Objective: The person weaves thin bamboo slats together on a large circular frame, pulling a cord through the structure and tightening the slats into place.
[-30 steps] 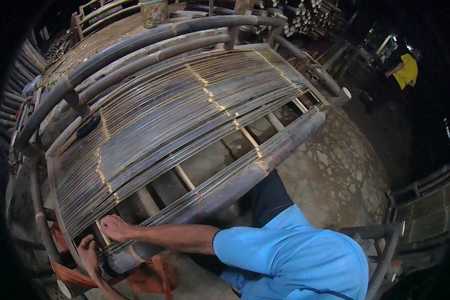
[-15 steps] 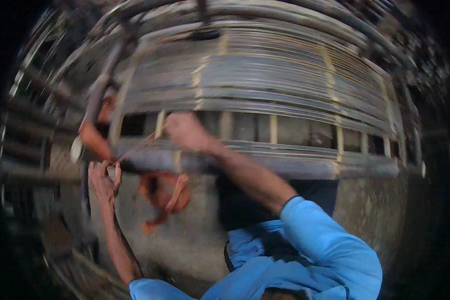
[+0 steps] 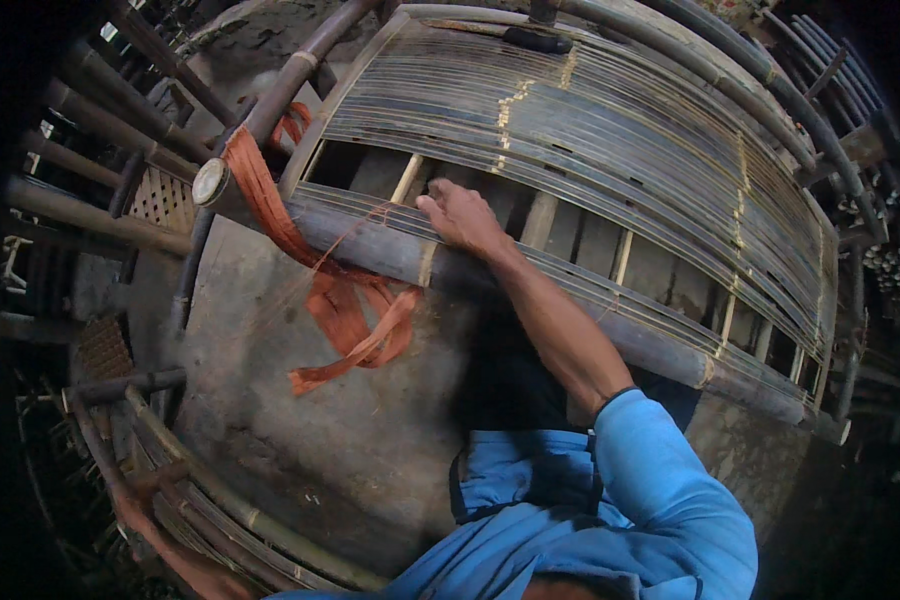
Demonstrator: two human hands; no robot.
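Observation:
My right hand (image 3: 460, 212) is over the gap in a bamboo slat bench (image 3: 590, 120), just past its thick front pole (image 3: 360, 240). Its fingers are curled together; whatever they pinch, if anything, is too small to make out. Beside it, a thin orange strand (image 3: 348, 232) runs from the front slats down over the pole. A wide orange plastic ribbon (image 3: 260, 185) drapes over the pole's left end and hangs in loops below. My left forearm (image 3: 185, 555) reaches out at the lower left, and its hand is lost in shadow among poles.
A dark-handled tool (image 3: 538, 40) lies on the bench's far edge. Bamboo poles (image 3: 260, 530) of another frame stand at the lower left, close to my left arm. More poles (image 3: 100, 230) crowd the left side. Beneath is a grey concrete floor (image 3: 300, 450).
My left hand has left the strand by the pole's left end and swung down to the lower left. My right hand stays over the gap. The view has turned, tilting the bench.

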